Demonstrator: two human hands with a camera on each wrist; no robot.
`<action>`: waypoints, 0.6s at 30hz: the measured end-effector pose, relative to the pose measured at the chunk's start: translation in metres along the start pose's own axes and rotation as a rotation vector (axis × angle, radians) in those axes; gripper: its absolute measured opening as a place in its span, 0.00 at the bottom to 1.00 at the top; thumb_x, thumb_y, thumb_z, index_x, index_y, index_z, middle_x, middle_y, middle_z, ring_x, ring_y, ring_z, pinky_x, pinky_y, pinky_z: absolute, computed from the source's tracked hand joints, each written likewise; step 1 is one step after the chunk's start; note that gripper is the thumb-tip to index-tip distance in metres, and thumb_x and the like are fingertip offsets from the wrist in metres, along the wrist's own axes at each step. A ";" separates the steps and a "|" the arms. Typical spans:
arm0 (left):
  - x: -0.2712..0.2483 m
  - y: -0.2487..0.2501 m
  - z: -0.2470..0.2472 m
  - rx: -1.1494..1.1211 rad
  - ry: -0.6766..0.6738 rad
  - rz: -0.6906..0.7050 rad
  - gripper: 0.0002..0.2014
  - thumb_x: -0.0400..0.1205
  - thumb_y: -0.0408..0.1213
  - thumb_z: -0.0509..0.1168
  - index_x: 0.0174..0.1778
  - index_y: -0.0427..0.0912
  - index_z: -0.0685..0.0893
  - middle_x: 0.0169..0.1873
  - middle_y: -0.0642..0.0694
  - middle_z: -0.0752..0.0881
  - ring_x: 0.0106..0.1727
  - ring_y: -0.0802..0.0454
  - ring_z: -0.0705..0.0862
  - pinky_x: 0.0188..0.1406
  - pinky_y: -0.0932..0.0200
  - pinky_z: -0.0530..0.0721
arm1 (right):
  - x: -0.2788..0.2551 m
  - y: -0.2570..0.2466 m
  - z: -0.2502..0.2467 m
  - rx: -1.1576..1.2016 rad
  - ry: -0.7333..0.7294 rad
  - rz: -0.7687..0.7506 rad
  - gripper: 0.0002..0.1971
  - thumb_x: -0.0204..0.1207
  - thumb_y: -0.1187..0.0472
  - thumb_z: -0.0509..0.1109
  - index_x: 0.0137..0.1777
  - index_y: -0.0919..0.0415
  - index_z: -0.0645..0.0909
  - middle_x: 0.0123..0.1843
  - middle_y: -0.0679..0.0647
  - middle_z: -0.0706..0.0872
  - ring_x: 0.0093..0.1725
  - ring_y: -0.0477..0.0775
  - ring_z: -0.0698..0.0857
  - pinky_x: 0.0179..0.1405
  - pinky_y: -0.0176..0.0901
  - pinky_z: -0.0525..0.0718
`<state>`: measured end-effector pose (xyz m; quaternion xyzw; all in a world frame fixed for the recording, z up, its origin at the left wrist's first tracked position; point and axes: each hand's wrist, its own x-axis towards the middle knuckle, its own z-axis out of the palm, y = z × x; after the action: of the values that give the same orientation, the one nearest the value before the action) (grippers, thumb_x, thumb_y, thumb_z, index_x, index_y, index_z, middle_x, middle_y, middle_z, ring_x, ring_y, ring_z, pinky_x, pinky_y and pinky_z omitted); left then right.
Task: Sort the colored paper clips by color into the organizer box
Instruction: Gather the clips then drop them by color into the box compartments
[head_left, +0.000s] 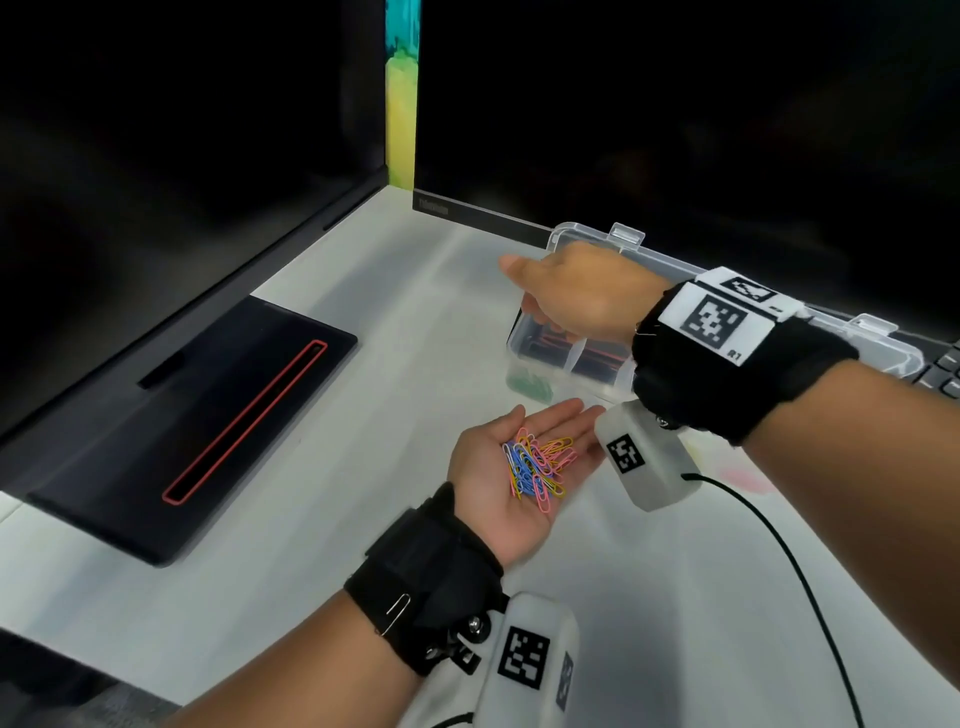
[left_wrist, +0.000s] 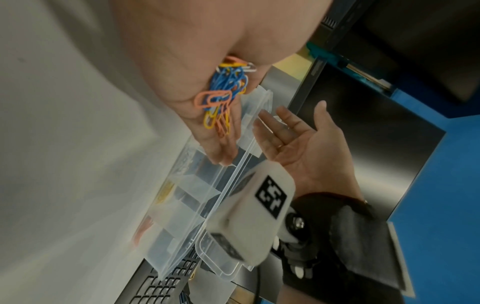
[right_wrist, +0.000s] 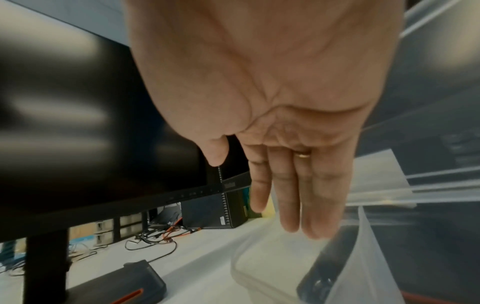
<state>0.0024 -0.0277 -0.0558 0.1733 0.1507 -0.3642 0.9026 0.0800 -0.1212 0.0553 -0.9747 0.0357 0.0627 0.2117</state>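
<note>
My left hand (head_left: 511, 467) lies palm up above the white desk, fingers nearly straight, carrying a heap of blue, pink, yellow and orange paper clips (head_left: 540, 465); the left wrist view shows the paper clips (left_wrist: 223, 96) resting in the palm. Just beyond it stands the clear organizer box (head_left: 566, 358) with its lid raised; green clips (head_left: 530, 384) sit in its near-left compartment. My right hand (head_left: 566, 296) hovers over the left end of the box with fingers straight and nothing in it, as the right hand (right_wrist: 283, 185) shows in its wrist view.
A black monitor base (head_left: 197, 415) with a red-edged slot sits at the left. Dark monitors stand behind the box. A keyboard (head_left: 943, 371) lies at the far right, and a black cable (head_left: 795, 566) runs over the desk at the lower right.
</note>
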 end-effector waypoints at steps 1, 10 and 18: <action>0.000 0.000 0.000 0.001 -0.002 0.006 0.23 0.87 0.39 0.48 0.57 0.24 0.82 0.50 0.28 0.89 0.45 0.36 0.91 0.44 0.47 0.90 | -0.007 -0.001 -0.003 -0.022 0.030 -0.037 0.27 0.83 0.41 0.54 0.47 0.67 0.81 0.43 0.59 0.82 0.42 0.57 0.80 0.44 0.47 0.78; -0.001 -0.004 0.002 -0.087 -0.082 0.091 0.29 0.87 0.40 0.45 0.40 0.32 0.91 0.34 0.38 0.90 0.33 0.46 0.89 0.34 0.60 0.88 | -0.103 0.016 0.010 -0.050 -0.125 -0.187 0.02 0.72 0.53 0.75 0.43 0.46 0.89 0.35 0.42 0.90 0.36 0.38 0.86 0.42 0.35 0.83; -0.001 -0.005 0.001 -0.035 -0.029 0.105 0.23 0.87 0.41 0.49 0.54 0.29 0.86 0.53 0.32 0.89 0.42 0.41 0.91 0.34 0.56 0.89 | -0.123 0.032 0.035 -0.105 -0.040 -0.165 0.10 0.68 0.46 0.77 0.48 0.44 0.86 0.39 0.45 0.87 0.40 0.48 0.81 0.46 0.50 0.83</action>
<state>-0.0018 -0.0313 -0.0554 0.1599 0.1346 -0.3159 0.9255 -0.0485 -0.1300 0.0278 -0.9826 -0.0520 0.0662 0.1656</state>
